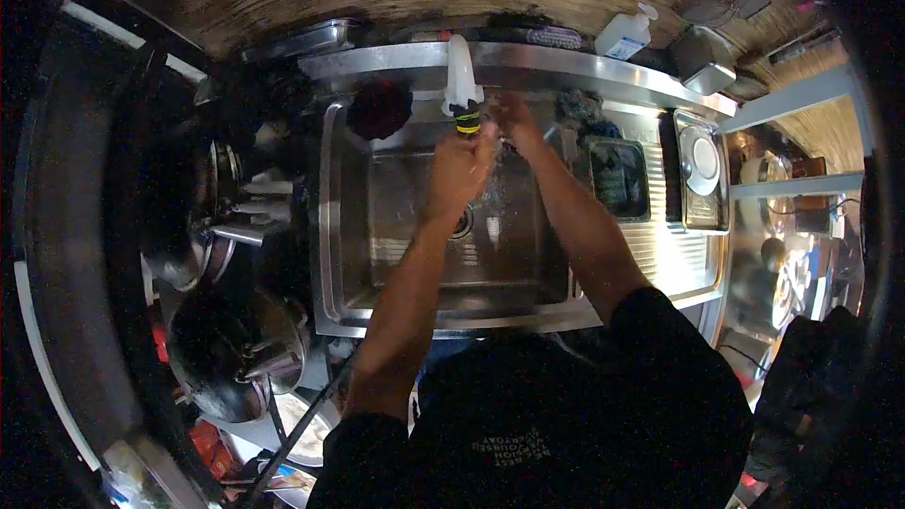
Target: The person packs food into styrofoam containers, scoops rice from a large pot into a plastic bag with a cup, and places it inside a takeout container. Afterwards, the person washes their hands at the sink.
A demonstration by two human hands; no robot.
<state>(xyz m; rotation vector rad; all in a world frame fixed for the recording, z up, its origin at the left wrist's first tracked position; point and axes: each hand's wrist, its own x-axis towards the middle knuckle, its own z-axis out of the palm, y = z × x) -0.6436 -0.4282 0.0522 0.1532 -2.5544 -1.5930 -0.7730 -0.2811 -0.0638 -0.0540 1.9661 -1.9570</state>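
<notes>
My left hand (462, 168) is over the back part of the steel sink (405, 226), just below the taped end of the white faucet (459, 75). Its fingers look curled with the thumb up, and whatever lies in them is hidden. My right hand (513, 123) is close beside it, to the right of the yellow and black tape (467, 123). Motion smears its fingers, so their grip does not show. Water splashes down below the hands toward the drain (461, 221). A dark red bundle (380, 108) sits at the sink's back left corner.
Right of the sink, a dark rectangular tub (617, 179) stands on the ribbed drainboard (665, 250). Beyond it a metal tray (705, 212) holds a white dish (699, 162). A pump bottle (626, 35) stands on the back ledge. Pots (231, 353) crowd the left.
</notes>
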